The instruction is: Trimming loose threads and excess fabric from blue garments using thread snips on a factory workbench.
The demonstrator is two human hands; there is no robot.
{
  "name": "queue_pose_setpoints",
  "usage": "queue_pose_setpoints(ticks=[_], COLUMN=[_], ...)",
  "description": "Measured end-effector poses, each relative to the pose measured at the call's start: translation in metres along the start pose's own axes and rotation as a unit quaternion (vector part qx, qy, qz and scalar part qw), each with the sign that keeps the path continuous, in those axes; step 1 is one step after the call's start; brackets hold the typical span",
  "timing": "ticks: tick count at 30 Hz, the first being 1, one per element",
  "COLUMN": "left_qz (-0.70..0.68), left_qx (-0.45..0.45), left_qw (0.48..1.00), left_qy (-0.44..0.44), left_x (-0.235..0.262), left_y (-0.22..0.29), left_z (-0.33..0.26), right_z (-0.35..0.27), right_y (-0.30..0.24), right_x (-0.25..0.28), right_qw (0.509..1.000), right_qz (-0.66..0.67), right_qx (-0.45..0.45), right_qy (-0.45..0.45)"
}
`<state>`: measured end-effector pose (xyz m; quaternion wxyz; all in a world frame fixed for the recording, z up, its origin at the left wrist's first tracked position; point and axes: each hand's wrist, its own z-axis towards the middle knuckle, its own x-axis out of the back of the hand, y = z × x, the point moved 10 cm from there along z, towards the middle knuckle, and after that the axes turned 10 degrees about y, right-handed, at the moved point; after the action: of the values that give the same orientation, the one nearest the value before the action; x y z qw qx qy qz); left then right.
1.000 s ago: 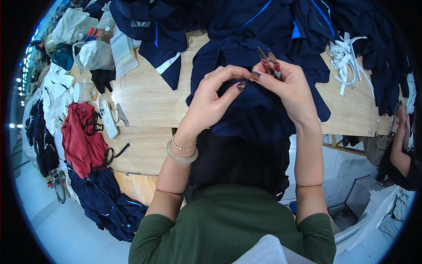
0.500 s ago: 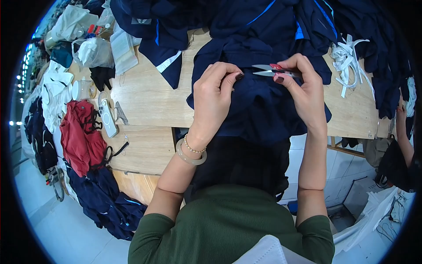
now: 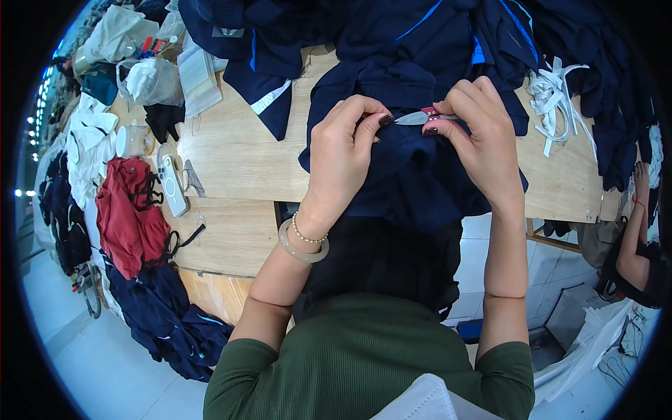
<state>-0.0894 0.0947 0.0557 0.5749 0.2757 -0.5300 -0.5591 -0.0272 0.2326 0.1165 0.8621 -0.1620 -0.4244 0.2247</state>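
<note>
A navy garment (image 3: 402,171) lies bunched on the table in front of me, its near edge hanging over my lap. Above it, my left hand (image 3: 343,143) is closed in a pinch, thumb against forefinger; what sits between the fingertips is too small to make out. My right hand (image 3: 486,140) grips a pair of thread snips (image 3: 411,119) with pointed silver blades and a red part by the fingers. Their blades are together, and the tips point left, right beside my left fingertips.
More navy garments (image 3: 392,28) with blue trim cover the far side of the wooden table (image 3: 238,161). White straps (image 3: 553,98) lie to the right. On the left are a red garment (image 3: 129,217), a phone (image 3: 171,185) and plastic bags (image 3: 150,80). Another person's arm (image 3: 635,231) shows at far right.
The snips have moved left and slightly down to my left fingertips, and their parted blades have come together. My left hand has barely shifted. The other person's arm reaches further into view.
</note>
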Motion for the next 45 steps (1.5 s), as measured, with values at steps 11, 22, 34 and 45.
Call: queue_pose_setpoints(ticks=[11,22,34,45], left_qz=[-0.060,-0.088,-0.088,-0.081], left_qx=[0.052,0.062,0.056,0.096], left_qw=[0.997,0.994,0.994,0.982], left_qy=[-0.023,-0.020,-0.025,-0.139], left_x=[-0.004,-0.004,-0.005,-0.011], left_y=[-0.007,-0.010,-0.010,-0.026], left_z=[0.001,0.005,0.005,-0.003], right_z=[0.001,0.001,0.004,-0.037], right_y=[-0.004,0.000,-0.011,0.065], right_x=[-0.004,-0.006,-0.011,-0.002], right_qw=[1.000,1.000,0.999,0.923], right_qz=[0.002,0.008,-0.002,0.246], right_qx=[0.029,0.015,0.051,-0.283], right_qy=[-0.004,0.005,-0.001,0.089])
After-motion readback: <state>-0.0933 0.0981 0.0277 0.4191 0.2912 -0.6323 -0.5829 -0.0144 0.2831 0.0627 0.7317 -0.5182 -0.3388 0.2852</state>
